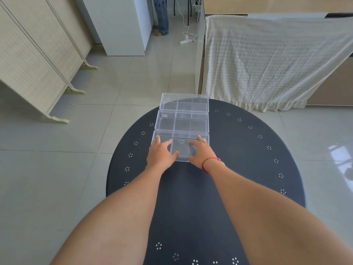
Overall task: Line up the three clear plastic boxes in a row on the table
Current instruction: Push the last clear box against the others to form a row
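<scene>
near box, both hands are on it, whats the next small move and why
Probably let go. The near box already sits against the middle box, which meets the far box, forming a row on the table. The left hand and right hand lie spread on it.

3 boxes (183, 121) on table (238, 159), touching, row running near-to-far.

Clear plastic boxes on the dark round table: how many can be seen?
3. The near box lies under both hands, the left hand and the right hand. The middle box sits just beyond it; the far box reaches the table's far edge. None seems hidden.
</scene>
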Available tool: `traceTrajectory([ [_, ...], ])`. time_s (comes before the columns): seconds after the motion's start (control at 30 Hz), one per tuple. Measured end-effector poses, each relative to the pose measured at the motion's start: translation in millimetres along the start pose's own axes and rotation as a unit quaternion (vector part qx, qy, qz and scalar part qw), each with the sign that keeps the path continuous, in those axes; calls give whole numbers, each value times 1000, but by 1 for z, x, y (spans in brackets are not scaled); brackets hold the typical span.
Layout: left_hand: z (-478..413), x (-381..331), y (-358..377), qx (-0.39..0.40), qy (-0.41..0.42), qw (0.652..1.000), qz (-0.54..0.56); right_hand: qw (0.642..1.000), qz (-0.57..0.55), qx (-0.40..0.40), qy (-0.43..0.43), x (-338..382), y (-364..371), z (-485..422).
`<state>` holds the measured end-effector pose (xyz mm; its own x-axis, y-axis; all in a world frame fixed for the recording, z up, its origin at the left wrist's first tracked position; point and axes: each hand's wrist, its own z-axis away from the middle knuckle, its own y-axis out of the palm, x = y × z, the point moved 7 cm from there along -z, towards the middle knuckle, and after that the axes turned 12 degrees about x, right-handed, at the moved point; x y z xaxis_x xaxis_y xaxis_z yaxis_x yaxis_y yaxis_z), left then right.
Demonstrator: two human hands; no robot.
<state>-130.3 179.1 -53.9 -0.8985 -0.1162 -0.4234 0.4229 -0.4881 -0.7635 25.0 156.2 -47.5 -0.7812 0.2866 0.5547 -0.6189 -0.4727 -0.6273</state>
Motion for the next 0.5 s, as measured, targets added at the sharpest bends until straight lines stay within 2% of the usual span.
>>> traceTrajectory([
  [0.5, 14, -12, -2, -7, -8, 999, -32, 1000, 5, -1, 12, -5, -9, 16],
])
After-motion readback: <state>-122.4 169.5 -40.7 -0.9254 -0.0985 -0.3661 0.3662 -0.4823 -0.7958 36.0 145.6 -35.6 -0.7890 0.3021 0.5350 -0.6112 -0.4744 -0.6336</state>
